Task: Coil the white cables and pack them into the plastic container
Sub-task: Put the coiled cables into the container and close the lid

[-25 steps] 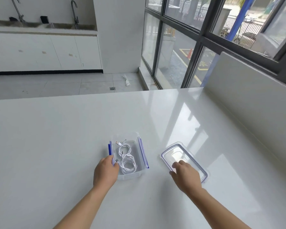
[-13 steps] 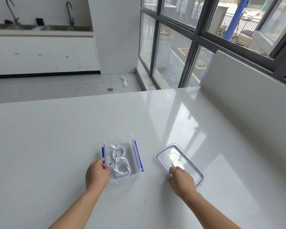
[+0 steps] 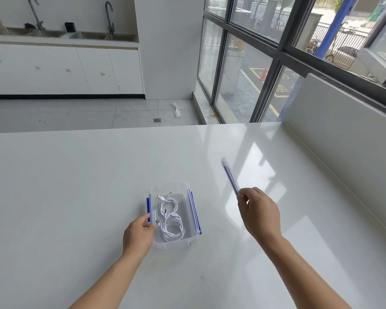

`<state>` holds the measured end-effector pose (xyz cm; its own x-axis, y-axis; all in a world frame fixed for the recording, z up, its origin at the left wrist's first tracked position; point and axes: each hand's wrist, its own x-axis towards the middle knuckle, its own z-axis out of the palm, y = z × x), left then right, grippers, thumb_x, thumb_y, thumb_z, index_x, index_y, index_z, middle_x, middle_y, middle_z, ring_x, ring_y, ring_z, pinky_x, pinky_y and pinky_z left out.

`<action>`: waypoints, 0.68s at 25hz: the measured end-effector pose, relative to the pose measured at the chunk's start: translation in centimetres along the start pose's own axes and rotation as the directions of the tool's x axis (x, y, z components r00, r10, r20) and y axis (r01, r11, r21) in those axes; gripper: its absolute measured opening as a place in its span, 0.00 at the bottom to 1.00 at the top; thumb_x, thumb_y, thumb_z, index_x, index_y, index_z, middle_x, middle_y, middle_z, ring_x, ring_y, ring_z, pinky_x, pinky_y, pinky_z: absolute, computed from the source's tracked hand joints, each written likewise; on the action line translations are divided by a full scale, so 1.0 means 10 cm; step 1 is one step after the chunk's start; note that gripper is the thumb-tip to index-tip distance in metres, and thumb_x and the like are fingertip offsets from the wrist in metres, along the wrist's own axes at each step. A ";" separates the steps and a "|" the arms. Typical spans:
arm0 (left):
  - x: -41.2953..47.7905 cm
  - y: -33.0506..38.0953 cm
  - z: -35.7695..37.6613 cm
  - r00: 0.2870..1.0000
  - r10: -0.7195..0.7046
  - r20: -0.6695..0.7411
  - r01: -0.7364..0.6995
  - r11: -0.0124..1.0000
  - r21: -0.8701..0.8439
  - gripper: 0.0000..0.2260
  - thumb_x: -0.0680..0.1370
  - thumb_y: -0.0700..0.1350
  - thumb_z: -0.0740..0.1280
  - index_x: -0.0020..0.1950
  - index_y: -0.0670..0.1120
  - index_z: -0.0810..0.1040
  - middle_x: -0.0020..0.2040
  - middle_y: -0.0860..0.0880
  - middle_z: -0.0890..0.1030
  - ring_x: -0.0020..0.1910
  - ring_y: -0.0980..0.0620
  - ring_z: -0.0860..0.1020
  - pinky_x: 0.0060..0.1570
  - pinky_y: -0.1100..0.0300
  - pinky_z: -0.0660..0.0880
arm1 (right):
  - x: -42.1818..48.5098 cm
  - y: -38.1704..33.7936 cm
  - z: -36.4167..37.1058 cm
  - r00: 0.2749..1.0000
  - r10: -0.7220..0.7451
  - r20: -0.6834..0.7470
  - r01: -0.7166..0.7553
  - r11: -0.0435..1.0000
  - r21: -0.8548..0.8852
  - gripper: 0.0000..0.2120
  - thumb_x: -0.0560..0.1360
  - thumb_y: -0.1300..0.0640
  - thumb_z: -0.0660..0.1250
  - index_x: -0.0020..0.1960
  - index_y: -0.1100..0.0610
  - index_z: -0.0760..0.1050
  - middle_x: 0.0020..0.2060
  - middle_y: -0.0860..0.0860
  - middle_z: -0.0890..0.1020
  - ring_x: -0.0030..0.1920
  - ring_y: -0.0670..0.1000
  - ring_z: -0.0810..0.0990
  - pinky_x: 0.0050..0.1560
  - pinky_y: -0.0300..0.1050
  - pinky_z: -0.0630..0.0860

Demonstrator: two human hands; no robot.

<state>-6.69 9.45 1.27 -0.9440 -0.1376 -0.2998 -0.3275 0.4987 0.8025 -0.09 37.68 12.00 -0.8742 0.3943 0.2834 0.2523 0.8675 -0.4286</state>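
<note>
A clear plastic container (image 3: 188, 239) with blue side clips stands on the white table (image 3: 76, 197). Coiled white cables (image 3: 172, 221) lie inside it, a USB plug showing at the far end. My left hand (image 3: 138, 236) grips the container's near-left rim. My right hand (image 3: 257, 211) pinches the near end of the clear lid (image 3: 230, 176) with its blue seal. The lid is off the table, seen edge-on, right of the container.
A raised white ledge (image 3: 343, 134) runs along the table's right side under the windows. Beyond the table's far edge lie the floor and a counter with sinks (image 3: 62, 36).
My right hand has picked the lid up off the table and tipped it on edge. My left hand has stayed on the container's left rim.
</note>
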 end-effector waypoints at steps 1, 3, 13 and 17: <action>0.00 0.00 -0.01 1.000 -0.008 0.006 0.008 1.000 -0.012 0.16 0.76 0.42 0.67 0.64 0.51 0.81 0.44 0.53 0.83 0.43 0.48 0.82 0.38 0.59 0.73 | 0.06 -0.07 -0.04 0.999 0.052 0.009 -0.053 0.990 0.132 0.07 0.78 0.58 0.66 0.45 0.52 0.81 0.37 0.44 0.82 0.35 0.50 0.78 0.34 0.43 0.70; -0.01 -0.01 -0.03 0.999 -0.022 0.025 0.023 0.999 -0.032 0.16 0.76 0.43 0.68 0.64 0.51 0.80 0.41 0.53 0.84 0.41 0.48 0.83 0.40 0.56 0.77 | 0.18 -0.17 -0.05 0.979 0.160 0.123 -0.198 0.880 0.431 0.07 0.78 0.57 0.67 0.44 0.50 0.82 0.34 0.44 0.84 0.34 0.46 0.81 0.34 0.44 0.75; 0.02 -0.09 -0.09 0.968 -0.162 0.189 0.229 0.881 -0.415 0.16 0.76 0.37 0.60 0.54 0.48 0.85 0.43 0.39 0.87 0.34 0.48 0.81 0.35 0.56 0.80 | 0.12 -0.51 0.83 0.681 0.126 0.722 -0.708 0.368 0.603 0.09 0.79 0.64 0.68 0.44 0.65 0.85 0.29 0.53 0.82 0.26 0.49 0.78 0.29 0.41 0.77; 0.02 -0.09 -0.13 0.951 -0.241 0.195 0.308 0.803 -0.510 0.15 0.80 0.49 0.62 0.47 0.43 0.86 0.38 0.43 0.85 0.33 0.46 0.81 0.34 0.57 0.78 | 0.16 -0.56 1.06 0.718 0.191 0.669 -0.653 0.516 0.554 0.10 0.79 0.64 0.66 0.46 0.70 0.82 0.33 0.58 0.79 0.33 0.55 0.74 0.35 0.48 0.74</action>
<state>-6.58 7.85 1.15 -0.8112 -0.0844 -0.5787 -0.5735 -0.0787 0.8154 -7.32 30.28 5.73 -0.8573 0.2454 -0.4526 0.4717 0.0223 -0.8815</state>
